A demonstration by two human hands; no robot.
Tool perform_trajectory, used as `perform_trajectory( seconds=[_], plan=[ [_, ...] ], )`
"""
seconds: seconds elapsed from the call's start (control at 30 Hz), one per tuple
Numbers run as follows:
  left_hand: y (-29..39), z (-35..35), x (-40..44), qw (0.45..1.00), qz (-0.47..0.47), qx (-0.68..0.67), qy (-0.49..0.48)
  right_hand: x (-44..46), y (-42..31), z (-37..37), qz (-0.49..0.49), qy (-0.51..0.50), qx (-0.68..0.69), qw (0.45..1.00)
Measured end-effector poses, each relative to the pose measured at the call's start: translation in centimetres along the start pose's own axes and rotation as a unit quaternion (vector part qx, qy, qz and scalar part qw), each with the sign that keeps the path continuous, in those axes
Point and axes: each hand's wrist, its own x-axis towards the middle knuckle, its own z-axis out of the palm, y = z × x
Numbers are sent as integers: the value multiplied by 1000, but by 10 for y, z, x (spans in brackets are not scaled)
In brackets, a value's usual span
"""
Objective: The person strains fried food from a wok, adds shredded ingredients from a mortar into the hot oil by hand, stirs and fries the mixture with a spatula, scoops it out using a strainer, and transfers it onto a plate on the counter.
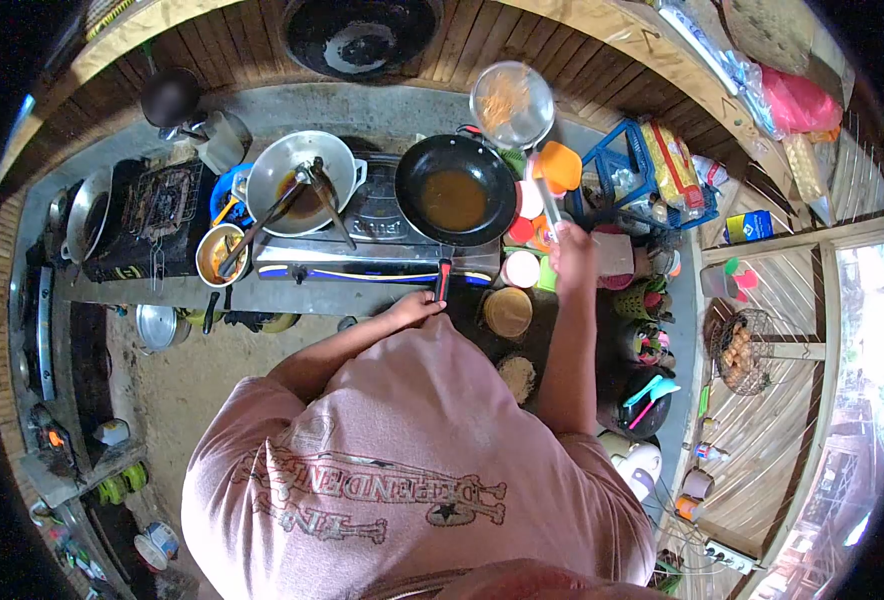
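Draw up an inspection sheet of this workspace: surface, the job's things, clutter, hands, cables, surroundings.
Surface: grey counter carrying a stove.
Job's things: black pan on the stove, brown liquid inside; strainer raised near the pan's far right side, orange-brown food in it.
Clutter: pot with utensils resting in it; blue crate and lidded containers crowd the right.
Hands: left hand on the pan's handle; right hand gripping the strainer's handle.
Cables: thin wires by a white socket strip, lower right; where they lead is unclear.
Surroundings: slatted walls, a hanging wok, a wire basket of eggs.
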Motion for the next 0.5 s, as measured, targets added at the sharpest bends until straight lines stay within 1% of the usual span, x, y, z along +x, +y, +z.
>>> perform_trajectory(
  seconds=[0.03,0.13,0.17,0.2,0.23,0.27,0.33,0.37,0.4,0.47,0.5],
  plan=[
    [-3,1,1,999,31,-3,7,6,23,-2,33,-15,11,999],
    [-23,-2,12,1000,11,-1,-8,12,89,3,126,-34,12,991],
    [-3,-1,3,1000,12,-1,-7,13,108,4,149,-17,1,989],
    [39,-1,-15,1000,-24,5,-12,21,134,-2,137,-28,-8,990],
    [63,-1,-25,998,-61,11,-16,19,129,0,151,-24,-8,988],
    [53,-2,-21,998,-62,11,-14,14,118,3,166,-20,-9,986],
    [30,-4,-13,998,-51,12,-25,9,88,6,138,-17,40,989],
    [33,-4,-14,998,-53,12,-26,-3,58,9,124,-32,72,989],
    [41,-5,-17,998,-60,18,-26,-5,45,8,82,-24,36,996],
    [43,-4,-19,997,-68,24,-27,-15,14,10,58,-26,53,997],
    [42,-4,-18,998,-48,26,-26,-16,10,9,47,-28,56,997]
  ],
)
